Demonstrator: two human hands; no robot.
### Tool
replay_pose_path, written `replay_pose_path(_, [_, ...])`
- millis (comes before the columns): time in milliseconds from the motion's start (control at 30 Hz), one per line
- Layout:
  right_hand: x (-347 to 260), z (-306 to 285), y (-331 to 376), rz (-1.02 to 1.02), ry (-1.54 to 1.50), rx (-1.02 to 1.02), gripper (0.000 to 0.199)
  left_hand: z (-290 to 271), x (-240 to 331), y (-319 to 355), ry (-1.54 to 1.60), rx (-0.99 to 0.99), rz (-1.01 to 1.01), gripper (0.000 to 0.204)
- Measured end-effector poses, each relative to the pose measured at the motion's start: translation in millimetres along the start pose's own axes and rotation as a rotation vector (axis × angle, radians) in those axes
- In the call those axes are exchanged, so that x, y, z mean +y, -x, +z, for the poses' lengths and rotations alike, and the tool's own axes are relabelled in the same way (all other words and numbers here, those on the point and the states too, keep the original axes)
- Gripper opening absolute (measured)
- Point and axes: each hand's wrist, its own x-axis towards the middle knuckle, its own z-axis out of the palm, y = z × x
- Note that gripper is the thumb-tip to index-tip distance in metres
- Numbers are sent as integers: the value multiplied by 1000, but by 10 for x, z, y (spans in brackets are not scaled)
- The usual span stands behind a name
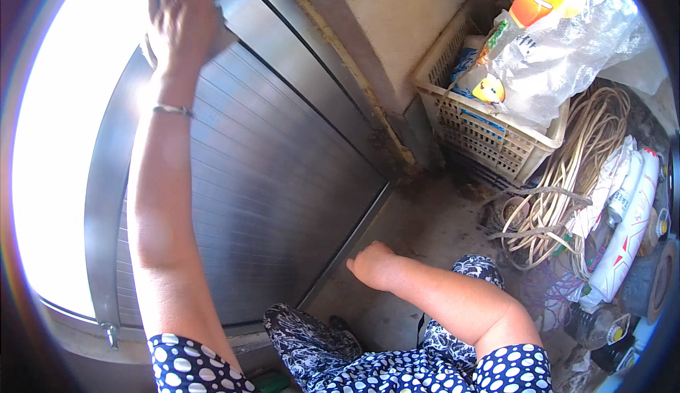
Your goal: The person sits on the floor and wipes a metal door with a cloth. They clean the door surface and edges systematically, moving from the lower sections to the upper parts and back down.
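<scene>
My left hand [180, 21] is raised high at the upper left, its back toward me. It presses a greyish-brown cloth [221, 38] against the upper part of a silver metal door [262, 159]. The cloth sticks out on both sides of the fingers, and the palm is hidden. My right hand [372, 265] hangs low in front of the door's bottom edge, fingers curled into a loose fist. Nothing shows in it.
A cream plastic crate [489, 134] with plastic bags [552, 67] stands at the upper right. Beside it lie a coiled pale rope [567, 173], a white roll [623, 230] and dark bottles [598, 326]. A bolt [110, 335] sits at the door's lower left. Bright light fills the left.
</scene>
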Motion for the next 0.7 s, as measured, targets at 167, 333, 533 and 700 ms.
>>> replay_pose_path(167, [65, 78, -104, 37, 11, 27, 24, -494, 317, -275, 448, 92, 64, 39])
replay_pose_path(333, [-5, 83, -159, 17, 25, -9, 24, 129, 522, 354, 60, -138, 18, 38])
replay_pose_path(533, [-6, 261, -315, 99, -39, -77, 27, 106, 1164, 1032, 275, -168, 146, 28])
replay_pose_path(700, [-91, 27, -84, 22, 68, -92, 29, 113, 1690, 1623, 411, -291, 228, 28])
